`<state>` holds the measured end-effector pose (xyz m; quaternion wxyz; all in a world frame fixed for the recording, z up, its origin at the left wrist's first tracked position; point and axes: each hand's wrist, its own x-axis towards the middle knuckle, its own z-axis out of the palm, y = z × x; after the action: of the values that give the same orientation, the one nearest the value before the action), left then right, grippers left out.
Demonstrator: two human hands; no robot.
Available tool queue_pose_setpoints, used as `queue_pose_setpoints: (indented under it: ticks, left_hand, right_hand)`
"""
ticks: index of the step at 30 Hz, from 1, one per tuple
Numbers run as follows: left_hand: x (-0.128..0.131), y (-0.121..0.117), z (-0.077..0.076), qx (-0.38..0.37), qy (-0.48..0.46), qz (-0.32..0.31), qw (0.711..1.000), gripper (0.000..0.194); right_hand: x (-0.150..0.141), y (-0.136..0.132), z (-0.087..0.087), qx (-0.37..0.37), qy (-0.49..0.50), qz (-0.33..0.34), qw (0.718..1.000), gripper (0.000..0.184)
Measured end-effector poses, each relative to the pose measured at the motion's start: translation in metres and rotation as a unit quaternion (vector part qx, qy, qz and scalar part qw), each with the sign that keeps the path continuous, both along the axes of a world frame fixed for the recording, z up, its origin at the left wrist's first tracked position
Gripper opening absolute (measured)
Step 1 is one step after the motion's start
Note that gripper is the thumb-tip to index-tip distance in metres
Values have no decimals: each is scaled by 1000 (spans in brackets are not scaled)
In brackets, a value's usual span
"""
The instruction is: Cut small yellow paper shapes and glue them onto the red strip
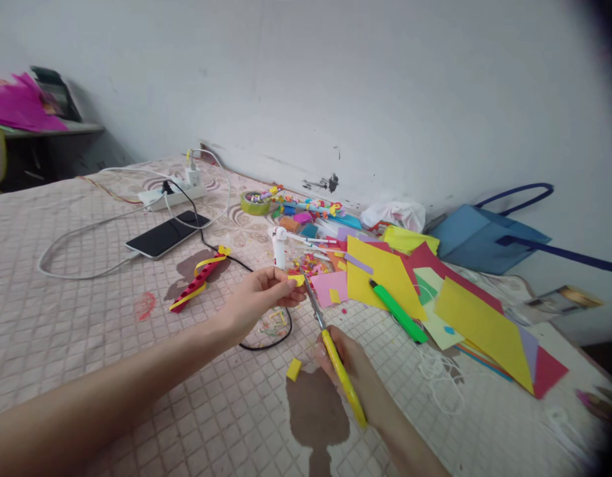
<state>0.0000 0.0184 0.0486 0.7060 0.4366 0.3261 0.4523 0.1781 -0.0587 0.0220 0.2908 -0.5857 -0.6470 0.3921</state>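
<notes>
My left hand pinches a small yellow paper piece between thumb and fingers, held above the quilted bed surface. My right hand grips yellow-handled scissors, whose blades reach up to the paper piece. A cut yellow scrap lies on the bed just below the hands. A red and yellow paper strip craft lies to the left of my left hand.
Sheets of yellow, red and pink paper and a green marker lie right of the hands. A glue stick, tape roll, phone, power strip with cables, and a blue bag sit farther back.
</notes>
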Motion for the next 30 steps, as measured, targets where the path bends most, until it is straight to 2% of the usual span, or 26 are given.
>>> queue_pose_setpoints:
  ticks: [9, 18, 26, 30]
  left_hand:
    - [0, 1, 0, -3, 3, -1, 1000, 19]
    - [-1, 1, -1, -1, 5, -5, 1000, 20]
    - [-4, 6, -4, 17, 5, -29, 999, 20]
    - [-6, 9, -6, 26, 8, -35, 999, 21]
  right_hand:
    - [0, 1, -2, 2, 24, -3, 1000, 31]
    - [-1, 0, 3, -8, 29, 0, 1000, 29]
    - [7, 5, -12, 1, 18, 3, 1000, 24]
    - [9, 6, -14, -1, 19, 11, 1000, 25]
